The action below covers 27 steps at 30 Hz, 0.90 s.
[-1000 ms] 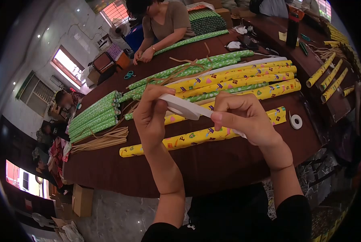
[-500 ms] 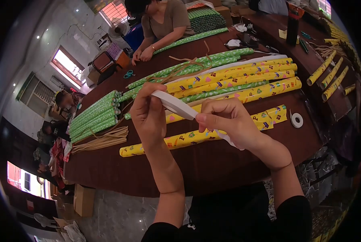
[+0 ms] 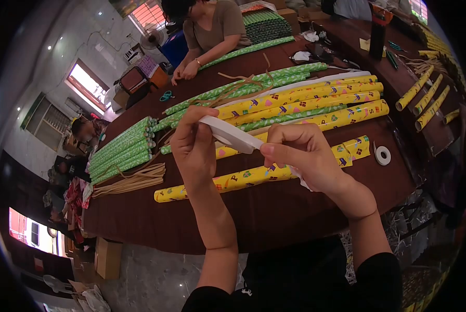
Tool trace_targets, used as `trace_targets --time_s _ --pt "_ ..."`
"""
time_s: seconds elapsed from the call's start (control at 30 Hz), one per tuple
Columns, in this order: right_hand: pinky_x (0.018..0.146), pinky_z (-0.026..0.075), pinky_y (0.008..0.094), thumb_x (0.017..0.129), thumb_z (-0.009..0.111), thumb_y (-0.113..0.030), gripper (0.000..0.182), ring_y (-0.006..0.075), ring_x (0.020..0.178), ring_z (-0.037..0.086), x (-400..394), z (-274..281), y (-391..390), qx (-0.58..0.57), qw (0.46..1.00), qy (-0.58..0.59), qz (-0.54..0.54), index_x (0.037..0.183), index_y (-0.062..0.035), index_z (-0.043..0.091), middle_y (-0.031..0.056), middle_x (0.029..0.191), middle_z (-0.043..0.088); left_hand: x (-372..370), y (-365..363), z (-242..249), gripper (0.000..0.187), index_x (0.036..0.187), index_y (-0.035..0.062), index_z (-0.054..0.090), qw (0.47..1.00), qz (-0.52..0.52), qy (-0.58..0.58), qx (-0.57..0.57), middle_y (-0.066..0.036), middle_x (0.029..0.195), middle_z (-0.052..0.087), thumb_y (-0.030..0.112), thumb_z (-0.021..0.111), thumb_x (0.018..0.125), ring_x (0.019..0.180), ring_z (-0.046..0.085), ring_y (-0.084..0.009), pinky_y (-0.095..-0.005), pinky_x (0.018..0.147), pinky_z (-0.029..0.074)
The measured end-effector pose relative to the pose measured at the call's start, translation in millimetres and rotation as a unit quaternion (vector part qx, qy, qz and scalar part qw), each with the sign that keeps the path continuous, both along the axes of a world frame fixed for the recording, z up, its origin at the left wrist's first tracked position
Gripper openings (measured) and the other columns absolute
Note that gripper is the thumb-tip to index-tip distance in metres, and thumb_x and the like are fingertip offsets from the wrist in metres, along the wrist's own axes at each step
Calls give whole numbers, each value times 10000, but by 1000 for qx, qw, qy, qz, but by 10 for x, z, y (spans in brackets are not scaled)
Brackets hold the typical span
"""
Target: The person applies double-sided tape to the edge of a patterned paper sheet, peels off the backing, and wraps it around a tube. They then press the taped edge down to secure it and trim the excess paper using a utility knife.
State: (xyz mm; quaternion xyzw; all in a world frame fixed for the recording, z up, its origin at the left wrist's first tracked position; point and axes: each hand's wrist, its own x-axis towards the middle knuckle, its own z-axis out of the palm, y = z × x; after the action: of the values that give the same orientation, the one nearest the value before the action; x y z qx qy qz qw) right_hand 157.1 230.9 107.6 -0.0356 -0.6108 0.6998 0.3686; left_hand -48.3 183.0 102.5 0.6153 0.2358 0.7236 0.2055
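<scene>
A white roll of tape (image 3: pixel 227 132) is pinched between the thumb and fingers of my left hand (image 3: pixel 194 148), held up over the table. My right hand (image 3: pixel 303 156) pinches the tape's end at the roll's right side, with a crumpled white strip hanging below its fingers. Beneath both hands a yellow patterned roll (image 3: pixel 248 178) lies across the table, its right part partly unrolled. Beyond them lie more yellow rolls (image 3: pixel 300 99) and green patterned rolls (image 3: pixel 295 73).
Another white tape roll (image 3: pixel 383 155) lies at the right of the brown table (image 3: pixel 191 223). Green rolls (image 3: pixel 121 151) and tan strips (image 3: pixel 134 180) are at the left. Across the table a person (image 3: pixel 212 31) leans over a green roll. Blue scissors (image 3: pixel 166 95) lie nearby.
My right hand has moved slightly right, drawing a short piece of tape out from the roll. My left hand has shifted a little to the right with the roll.
</scene>
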Motion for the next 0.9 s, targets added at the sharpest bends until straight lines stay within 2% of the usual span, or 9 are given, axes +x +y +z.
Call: trace_targets --time_s 0.07,0.13,0.23,0.33,0.57,0.63,0.77,0.83,0.9 --pt "576 363 195 922 642 -170 218 11 645 495 36 45 0 -5 1000 3 1 769 -15 660 -8 705 622 11 -7 12 198 1098 -37 576 1000 6 7 -2 -72 989 556 115 548 975 871 483 -136 -259 765 390" --pt "577 364 197 912 648 -163 222 17 640 499 61 49 20 37 998 -6 -41 746 -15 657 -5 696 615 36 6 22 172 1063 -39 612 999 39 33 10 -33 997 552 87 529 981 773 472 -44 -181 645 372" --pt "548 346 194 903 656 -165 224 17 609 483 34 27 24 9 1000 -4 -30 730 -24 659 -9 672 603 36 16 18 167 1060 -34 614 999 30 28 19 -31 990 557 85 529 980 772 468 -38 -173 644 364" --pt "510 315 193 900 662 -186 233 14 569 456 18 37 47 -16 998 -57 -10 724 -33 661 -22 646 584 15 -17 5 196 1093 -40 582 1000 19 6 -1 -68 989 558 112 553 973 865 488 -127 -252 764 392" --pt "491 289 195 909 652 -226 256 10 539 423 -160 -119 115 -5 999 -21 -27 730 -42 661 -39 624 555 -30 77 -44 216 1116 -36 586 999 7 -32 -26 -69 972 571 121 564 969 869 508 -122 -248 775 413" --pt "610 365 221 906 643 -160 242 47 622 470 -152 -75 103 -29 998 -46 -18 701 -34 621 10 648 583 -20 91 -49 224 1123 -36 586 999 15 -42 -18 -66 967 572 124 569 968 871 510 -119 -248 780 415" --pt "620 371 223 917 634 -162 254 50 646 484 -215 -156 115 -38 999 -38 -9 697 -35 618 8 648 581 12 113 -50 230 1132 -32 578 998 7 -55 -18 -63 961 571 125 572 965 863 509 -122 -249 777 416" --pt "506 302 195 927 635 -218 251 0 542 418 -265 -224 131 -2 999 -10 -32 741 -51 664 -41 625 567 42 119 -45 235 1143 -28 568 996 -4 -83 -31 -63 953 571 123 571 964 852 507 -127 -247 767 414" --pt "507 306 195 927 636 -216 257 -1 544 421 -263 -199 118 11 999 -9 -41 737 -46 668 -42 620 565 -4 140 -71 225 1135 -32 577 995 -34 -85 -30 -64 1004 581 120 563 970 889 523 -122 -253 798 426"
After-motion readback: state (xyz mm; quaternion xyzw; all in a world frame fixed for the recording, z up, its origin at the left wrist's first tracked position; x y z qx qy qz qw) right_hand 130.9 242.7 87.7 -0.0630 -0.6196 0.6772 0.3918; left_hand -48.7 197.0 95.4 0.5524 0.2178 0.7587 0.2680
